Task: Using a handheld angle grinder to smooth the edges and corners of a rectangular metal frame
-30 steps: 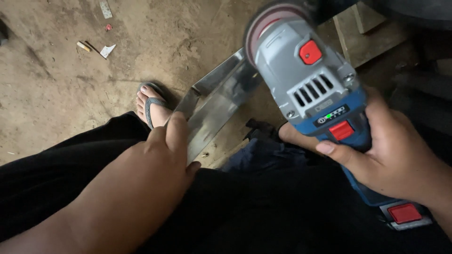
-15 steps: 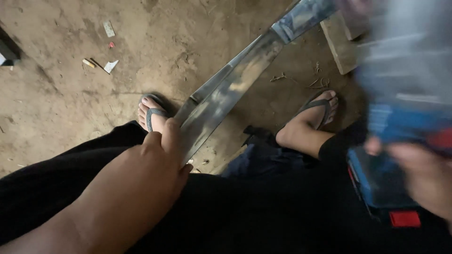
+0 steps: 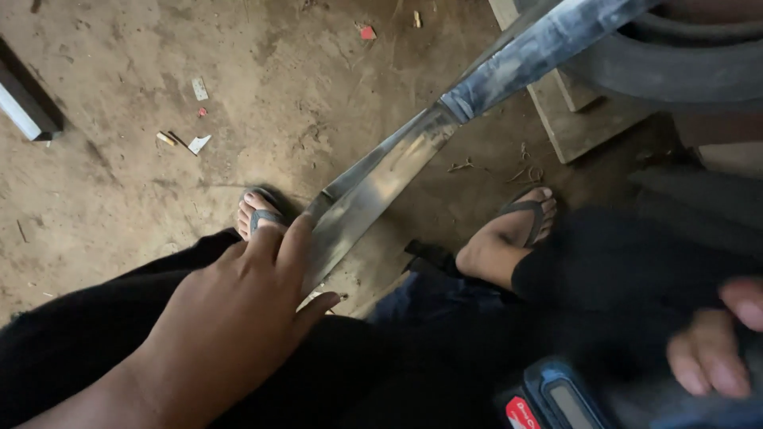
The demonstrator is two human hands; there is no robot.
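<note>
Head view shows us seated over a dirt floor (image 3: 119, 199), our left hand (image 3: 238, 318) pressed flat on the near end of a long metal blade (image 3: 373, 183), fingers spread along it rather than wrapped round it. That blade runs up and right, its far end resting near a wooden block (image 3: 572, 119). At the near right corner, our right hand (image 3: 715, 342) curls over a blue power tool (image 3: 556, 401); how firmly it grips we cannot tell, since most is cut off. We judge the blade is being steadied between passes. Any next pass calls for keeping the left fingers well apart from the tool's working end.
</note>
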